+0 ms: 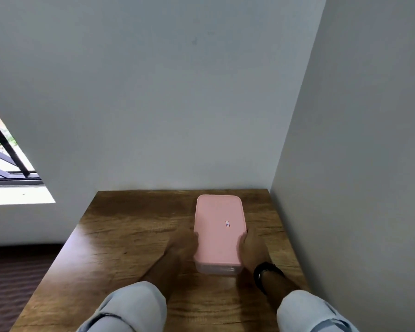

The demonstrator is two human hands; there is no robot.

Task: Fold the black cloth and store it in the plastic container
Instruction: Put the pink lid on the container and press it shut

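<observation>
A clear plastic container (216,269) with a pink lid (219,228) sits closed on the wooden table (130,236), right of centre. My left hand (181,245) presses against its left side and my right hand (252,248) against its right side, so both hands grip the container. A black band is on my right wrist. No black cloth is visible; the lid hides the inside of the container.
The table stands in a corner, with a white wall (177,104) behind it and another wall (357,164) close on the right. A window (3,159) is at the left. Dark floor (10,283) lies beyond the table's left edge.
</observation>
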